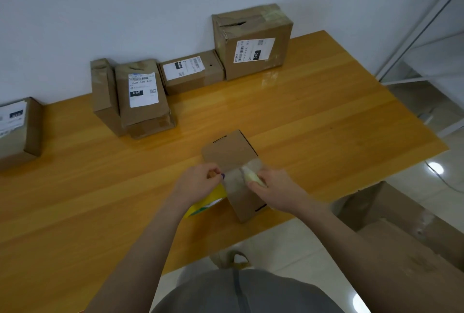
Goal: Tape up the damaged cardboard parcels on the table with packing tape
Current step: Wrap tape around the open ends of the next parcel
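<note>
so your left hand (199,181) is pinching the tape (234,181) and your right hand (275,188) is gripping the roll (252,178), likely tensioning it flat. it's stretching over the parcel (229,153) near the front edge of the table (100,187).

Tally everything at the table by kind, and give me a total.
Cardboard parcels: 6
Tape roll, held in the right hand: 1
Yellow object, unidentifiable: 1
Total: 8
</note>
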Demonstrator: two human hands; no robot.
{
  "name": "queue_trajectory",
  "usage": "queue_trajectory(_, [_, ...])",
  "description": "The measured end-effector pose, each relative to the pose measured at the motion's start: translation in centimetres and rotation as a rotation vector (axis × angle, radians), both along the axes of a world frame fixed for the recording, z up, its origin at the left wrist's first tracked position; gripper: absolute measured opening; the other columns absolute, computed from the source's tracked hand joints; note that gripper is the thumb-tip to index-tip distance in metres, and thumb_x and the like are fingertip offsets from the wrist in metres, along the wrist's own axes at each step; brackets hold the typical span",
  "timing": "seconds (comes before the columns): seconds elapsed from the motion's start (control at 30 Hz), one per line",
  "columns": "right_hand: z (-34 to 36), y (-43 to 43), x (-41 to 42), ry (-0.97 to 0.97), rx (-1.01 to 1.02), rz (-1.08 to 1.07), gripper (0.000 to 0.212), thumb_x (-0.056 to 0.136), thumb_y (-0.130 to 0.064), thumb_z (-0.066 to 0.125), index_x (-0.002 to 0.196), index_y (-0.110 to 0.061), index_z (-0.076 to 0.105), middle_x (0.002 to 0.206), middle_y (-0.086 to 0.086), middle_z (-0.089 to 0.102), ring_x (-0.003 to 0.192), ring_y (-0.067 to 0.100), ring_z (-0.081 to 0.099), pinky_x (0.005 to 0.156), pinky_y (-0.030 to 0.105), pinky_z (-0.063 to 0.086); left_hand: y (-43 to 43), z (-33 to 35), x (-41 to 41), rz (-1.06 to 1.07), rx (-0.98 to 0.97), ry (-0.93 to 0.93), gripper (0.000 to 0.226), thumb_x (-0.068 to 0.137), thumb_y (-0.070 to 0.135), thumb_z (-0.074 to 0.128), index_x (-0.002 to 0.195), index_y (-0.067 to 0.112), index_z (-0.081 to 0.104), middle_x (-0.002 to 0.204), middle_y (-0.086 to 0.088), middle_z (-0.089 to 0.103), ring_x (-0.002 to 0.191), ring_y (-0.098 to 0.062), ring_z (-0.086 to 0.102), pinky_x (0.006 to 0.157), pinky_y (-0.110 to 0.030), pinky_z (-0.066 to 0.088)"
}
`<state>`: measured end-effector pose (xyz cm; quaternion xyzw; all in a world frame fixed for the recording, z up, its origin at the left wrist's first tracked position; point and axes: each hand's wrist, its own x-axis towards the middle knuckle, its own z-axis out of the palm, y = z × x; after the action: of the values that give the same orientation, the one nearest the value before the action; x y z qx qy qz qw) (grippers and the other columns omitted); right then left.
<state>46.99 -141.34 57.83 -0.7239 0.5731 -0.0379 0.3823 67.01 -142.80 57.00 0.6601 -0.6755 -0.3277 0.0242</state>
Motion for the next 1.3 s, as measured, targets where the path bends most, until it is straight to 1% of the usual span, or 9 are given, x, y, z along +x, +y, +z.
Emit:
queue_trajectory(0.13, [-0.4,-0.5,0.1,0.076,0.061,0.067,0.040,0.096,-0.037,0.048,0.066,-0.011,0.042,0.085,0.012,0.051,0.059,0.016,0.040,0.053,0.029,0.032,0.2,-0.3,0.0,0.006,-0.016,0.000,0.019,0.099,0.033,0.046,0.102,0.022,0.061,0.062,0.013,0.042,0.050,-0.008,0.040,0.046,-0.025,0.027])
queue_trajectory(0.43, [1.4,-0.8,1.9,0.224,0.038,0.191,0.047,0.101,-0.035,0.036,0.061,-0.011,0.037,0.074,0.002,0.033,0.055,0.013,0.032,0.049,0.026,0.027,0.6,-1.1,0.0,0.040,-0.050,-0.036,0.015,0.097,0.035,0.046,0.090,0.027,0.056,0.069,0.008,0.052,0.058,-0.011,0.046,0.050,-0.026,0.033])
queue_trajectory(0.7, [1.7,-1.1,3.4,0.407,-0.043,0.323,0.047,0.102,-0.037,0.032,0.061,-0.013,0.033,0.075,0.003,0.033,0.056,0.013,0.032,0.052,0.028,0.030,0.4,-1.2,0.0,0.031,-0.060,-0.059,0.018,0.098,0.034,0.046,0.093,0.022,0.060,0.064,0.006,0.052,0.057,-0.014,0.048,0.051,-0.027,0.035])
queue_trajectory(0.77, [1.9,-1.1,3.6,0.459,-0.042,0.359,0.045,0.103,-0.035,0.028,0.070,-0.009,0.044,0.084,0.008,0.041,0.061,0.014,0.036,0.060,0.029,0.034,0.5,-1.4,0.0,0.032,-0.069,-0.069,0.017,0.098,0.035,0.046,0.088,0.025,0.056,0.066,0.004,0.054,0.058,-0.016,0.050,0.051,-0.027,0.036])
queue_trajectory(0.87, [1.9,-1.1,3.6,0.494,-0.010,0.383,0.044,0.103,-0.034,0.027,0.106,-0.002,0.057,0.106,0.015,0.050,0.086,0.022,0.044,0.076,0.031,0.032,0.5,-1.2,-0.2,0.028,-0.078,-0.086,0.017,0.098,0.034,0.046,0.085,0.025,0.054,0.065,0.006,0.051,0.058,-0.015,0.048,0.048,-0.027,0.033])
queue_trajectory(0.97, [1.6,-1.4,2.5,0.412,0.080,0.410,0.037,0.098,-0.035,0.039,0.080,-0.007,0.054,0.094,0.011,0.051,0.068,0.017,0.041,0.063,0.029,0.036,0.5,-1.2,-0.2,0.028,-0.080,-0.084,0.015,0.098,0.032,0.046,0.088,0.024,0.054,0.064,0.008,0.048,0.058,-0.014,0.045,0.047,-0.027,0.030])
queue_trajectory(1.07, [2.3,-1.8,0.3,0.362,0.205,0.392,0.041,0.094,-0.034,0.048,0.060,-0.014,0.034,0.065,0.001,0.034,0.050,0.014,0.025,0.048,0.025,0.022,0.4,-1.4,0.0,0.040,-0.072,-0.078,0.015,0.098,0.032,0.045,0.091,0.024,0.056,0.066,0.008,0.050,0.056,-0.012,0.046,0.048,-0.026,0.031])
queue_trajectory(1.2, [1.7,-4.9,-4.1,0.225,0.053,0.035,0.038,0.095,-0.038,0.052,0.067,-0.014,0.045,0.059,-0.001,0.035,0.049,0.014,0.030,0.048,0.027,0.021,0.4,-1.4,0.0,0.039,-0.061,-0.077,0.016,0.098,0.031,0.045,0.092,0.024,0.058,0.065,0.007,0.051,0.053,-0.011,0.045,0.047,-0.025,0.029])
queue_trajectory(1.3, [-1.3,-7.2,-6.3,0.217,-0.104,-0.331,0.030,0.097,-0.035,0.055,0.113,-0.010,0.055,0.073,0.004,0.054,0.057,0.014,0.046,0.047,0.026,0.030,0.4,-1.4,-0.1,0.041,-0.072,-0.074,0.014,0.098,0.030,0.044,0.092,0.024,0.056,0.071,0.004,0.055,0.056,-0.012,0.046,0.048,-0.026,0.031])
